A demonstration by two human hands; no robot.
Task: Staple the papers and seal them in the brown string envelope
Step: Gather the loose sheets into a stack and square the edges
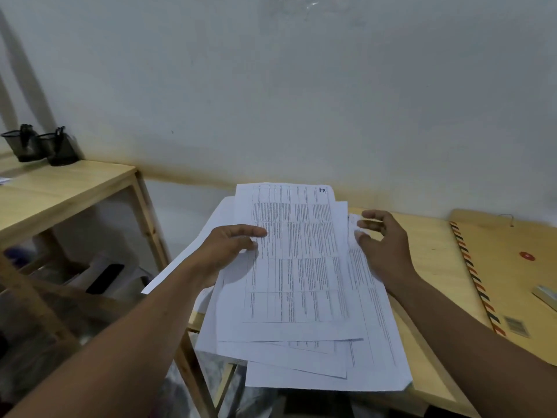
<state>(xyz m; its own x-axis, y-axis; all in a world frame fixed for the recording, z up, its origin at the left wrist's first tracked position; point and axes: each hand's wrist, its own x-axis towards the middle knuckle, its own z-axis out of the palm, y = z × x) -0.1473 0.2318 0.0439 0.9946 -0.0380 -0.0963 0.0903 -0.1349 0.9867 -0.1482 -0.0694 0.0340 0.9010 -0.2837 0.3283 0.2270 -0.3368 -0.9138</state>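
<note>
Loose white printed papers [301, 267] lie fanned on a pale wooden table [428, 267].
The left hand [232, 245] pinches the top sheet's edge; the right hand [382, 239], loose-fingered, touches their right side; a brown striped-edge string envelope [512, 282] lies flat at right.

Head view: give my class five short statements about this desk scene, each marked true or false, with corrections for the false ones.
1. The papers form a neat, squared stack. False: the sheets are fanned out, with their edges askew.
2. The brown envelope lies to the right of the papers. True.
3. The papers are inside the brown envelope. False: they lie outside it, on the wooden table.
4. Two black mesh holders stand on a separate table at the left. True.
5. The envelope's red button is hidden. False: it faces up, in plain view.
</note>
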